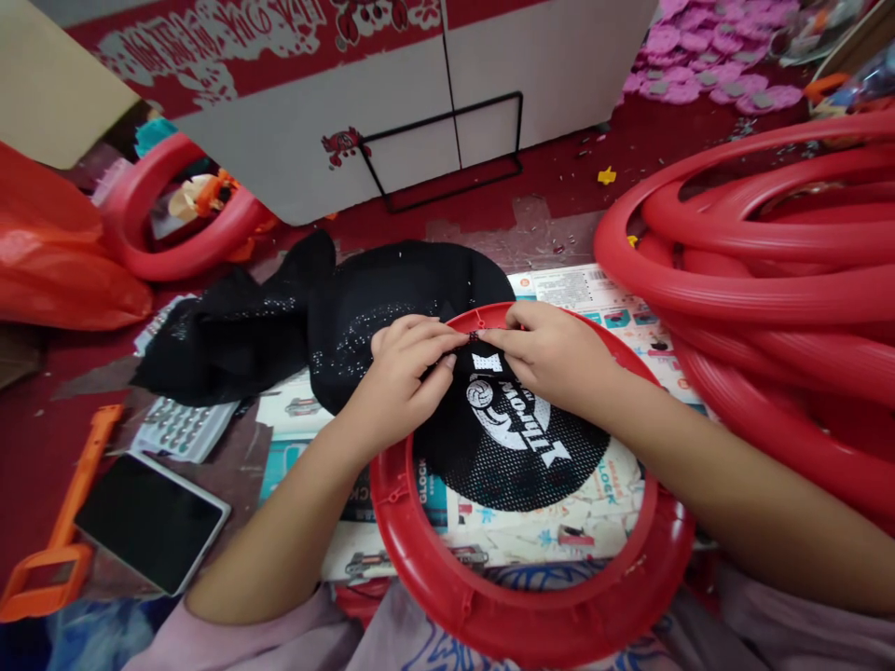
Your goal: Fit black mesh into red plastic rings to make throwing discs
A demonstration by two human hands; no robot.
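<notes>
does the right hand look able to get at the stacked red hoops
Probably yes: the right hand is busy at the black mesh, but nothing tall seems between it and the stacked hoops.

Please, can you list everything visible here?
Hollow ring: one, red, centre
Mesh disc: one, black, inside hollow ring
Fabric: uncounted, black, beyond disc
Printed sheets: uncounted, multicoloured, under ring
Ribbed rings: several, red, right
Another ring: one, red, left
Bag: one, orange, left
Handled tool: one, orange, left
Screen: one, black, left
Keypad: one, grey, left
Carton: one, white-red, top
Wire frame: one, black, by carton
Flat pieces: many, pink, top
Left hand: one, bare, at disc
Right hand: one, bare, at disc
</notes>
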